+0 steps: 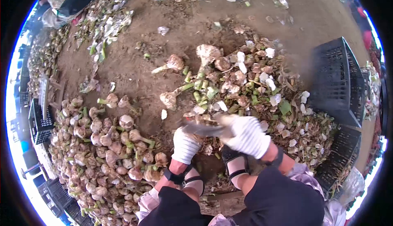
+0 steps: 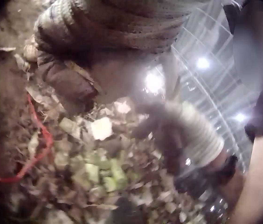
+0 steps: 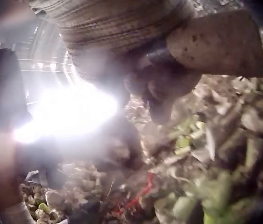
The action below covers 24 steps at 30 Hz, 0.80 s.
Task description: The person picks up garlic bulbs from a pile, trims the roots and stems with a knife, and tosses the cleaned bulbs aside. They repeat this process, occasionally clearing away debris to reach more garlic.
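Note:
My right hand point(image 1: 247, 136), in a white striped glove, grips a broad-bladed knife point(image 3: 218, 44). Its flat blade points left in the head view, overlapping the top of my gloved left hand point(image 1: 185, 146). The left fingers are curled under in the left wrist view, and I cannot tell what lies inside them. Just beyond the hands is a heap of dry skins and cut green stems point(image 1: 200, 93). Three garlic bulbs on stalks lie on the soil past it, one of them a pale bulb point(image 1: 168, 99) nearest my left hand.
A large pile of garlic bulbs point(image 1: 110, 158) spreads at my left. Black plastic crates stand on the right, one upright crate point(image 1: 337, 78) beside the heap of skins. Another crate point(image 1: 39, 123) is at the far left. A red string point(image 2: 40, 140) lies among the scraps.

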Available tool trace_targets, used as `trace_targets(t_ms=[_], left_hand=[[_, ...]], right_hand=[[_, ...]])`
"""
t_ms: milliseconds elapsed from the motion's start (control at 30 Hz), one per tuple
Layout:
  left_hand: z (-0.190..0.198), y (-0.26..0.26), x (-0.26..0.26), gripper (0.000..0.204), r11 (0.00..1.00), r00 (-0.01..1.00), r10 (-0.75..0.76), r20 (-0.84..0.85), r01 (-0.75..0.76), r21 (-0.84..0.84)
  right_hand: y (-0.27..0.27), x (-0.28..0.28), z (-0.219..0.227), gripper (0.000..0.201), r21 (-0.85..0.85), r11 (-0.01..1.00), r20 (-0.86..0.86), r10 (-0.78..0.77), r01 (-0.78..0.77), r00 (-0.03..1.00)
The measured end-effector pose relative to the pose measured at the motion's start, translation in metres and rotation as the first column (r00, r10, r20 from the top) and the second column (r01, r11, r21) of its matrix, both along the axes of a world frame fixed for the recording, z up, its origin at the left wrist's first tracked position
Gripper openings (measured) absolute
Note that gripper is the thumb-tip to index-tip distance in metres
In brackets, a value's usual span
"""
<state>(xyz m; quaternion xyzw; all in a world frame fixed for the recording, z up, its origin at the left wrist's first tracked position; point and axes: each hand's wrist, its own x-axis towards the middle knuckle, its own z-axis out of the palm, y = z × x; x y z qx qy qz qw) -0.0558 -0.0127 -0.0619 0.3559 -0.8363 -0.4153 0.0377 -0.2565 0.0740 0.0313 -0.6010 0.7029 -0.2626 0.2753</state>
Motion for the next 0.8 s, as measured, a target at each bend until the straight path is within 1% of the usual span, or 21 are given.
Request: trace_targets(t_ms=[33, 67, 100, 133, 167, 200, 267, 300, 333, 367, 400, 467, 500, 533, 600, 633, 667, 733, 767, 800], left_hand=[[-0.009, 0.016, -0.006, 0.021, 0.907, 0.901, 0.385, -0.197, -0.331, 0.259], [0.036, 0.0, -0.015, 0.02, 0.879, 0.986, -0.162, -0.03, 0.13, -0.458], [0.065, -0.005, -0.024, 0.017, 0.973, 0.995, 0.023, -0.099, -0.045, -0.227], [0.078, -0.009, -0.029, 0.013, 0.976, 0.969, 0.22, -0.116, -0.219, 0.019], [0.069, -0.013, -0.023, 0.023, 0.955, 0.953, 0.288, -0.09, -0.279, 0.095], [0.072, -0.019, -0.016, 0.016, 0.968, 0.987, 0.142, -0.075, -0.154, -0.197], [0.073, -0.021, -0.006, 0.012, 0.924, 0.99, 0.037, -0.137, -0.086, -0.372], [0.072, -0.017, -0.004, 0.013, 0.977, 0.978, 0.123, -0.169, -0.15, -0.154], [0.07, -0.011, 0.001, 0.014, 0.976, 0.961, 0.215, -0.175, -0.206, 0.072], [0.068, -0.007, 0.007, 0.015, 0.923, 0.939, 0.306, -0.16, -0.252, 0.29], [0.061, -0.006, 0.014, 0.032, 0.855, 0.971, 0.232, 0.064, -0.235, 0.462], [0.054, 0.005, 0.006, 0.036, 0.962, 0.986, 0.122, -0.116, -0.088, 0.259], [0.056, 0.002, 0.008, 0.036, 0.936, 0.995, 0.091, 0.037, -0.098, 0.338], [0.056, -0.001, 0.01, 0.037, 0.944, 0.997, 0.076, 0.019, -0.078, 0.322], [0.058, -0.011, 0.01, 0.039, 0.958, 0.999, 0.041, -0.016, -0.034, 0.284], [0.064, -0.01, 0.006, 0.026, 0.985, 0.997, 0.041, -0.071, -0.029, 0.172], [0.069, -0.012, 0.002, 0.025, 0.99, 0.993, 0.035, -0.116, -0.018, 0.143], [0.075, -0.015, -0.004, 0.022, 0.996, 0.978, 0.019, -0.206, -0.001, 0.087], [0.076, -0.017, 0.002, 0.019, 1.0, 0.991, 0.029, -0.13, -0.028, 0.011], [0.092, -0.024, 0.0, 0.018, 0.962, 0.977, 0.2, -0.068, -0.182, 0.206]], right_hand=[[-0.01, 0.007, 0.012, 0.024, 0.098, 0.993, -0.084, 0.072, -0.063, 0.994], [-0.015, 0.011, 0.004, 0.025, 0.106, 0.992, -0.082, 0.076, -0.068, 0.994], [-0.013, 0.006, -0.007, 0.025, 0.125, 0.991, -0.056, 0.059, -0.051, 0.997], [-0.012, -0.001, -0.017, 0.025, 0.137, 0.99, -0.029, 0.044, -0.04, 0.999], [-0.004, -0.007, -0.021, 0.025, 0.256, 0.967, -0.028, 0.01, -0.003, 1.0], [0.006, -0.01, -0.02, 0.024, 0.222, 0.975, -0.074, -0.001, 0.017, 0.997], [0.017, -0.009, -0.022, 0.031, 0.385, 0.921, -0.076, 0.096, -0.06, 0.992], [0.018, -0.006, -0.022, 0.031, 0.373, 0.923, -0.051, 0.125, -0.097, 0.991], [0.014, -0.004, -0.024, 0.03, 0.354, 0.93, -0.037, 0.118, -0.097, 0.992], [0.002, 0.0, -0.022, 0.029, 0.33, 0.939, -0.023, 0.112, -0.098, 0.993], [-0.01, 0.005, -0.021, 0.029, 0.303, 0.948, -0.011, 0.108, -0.099, 0.994], [-0.026, 0.015, -0.016, 0.029, 0.15, 0.975, 0.009, 0.167, -0.167, 0.986], [-0.031, 0.015, -0.013, 0.03, 0.127, 0.975, 0.005, 0.183, -0.182, 0.983], [-0.035, 0.016, -0.012, 0.03, 0.103, 0.975, 0.001, 0.197, -0.196, 0.98], [-0.038, 0.015, -0.017, 0.038, 0.141, 0.967, 0.05, 0.207, -0.212, 0.977], [-0.038, 0.016, -0.016, 0.032, 0.151, 0.964, 0.031, 0.217, -0.219, 0.976], [-0.037, 0.016, -0.016, 0.027, 0.163, 0.961, 0.009, 0.224, -0.223, 0.975], [-0.028, 0.011, -0.024, 0.023, 0.129, 0.978, 0.128, 0.149, -0.166, 0.98], [-0.017, 0.002, -0.025, 0.021, 0.207, 0.969, 0.146, 0.104, -0.133, 0.984], [-0.003, -0.01, -0.033, 0.024, 0.401, 0.911, 0.055, 0.08, -0.095, 0.995]])
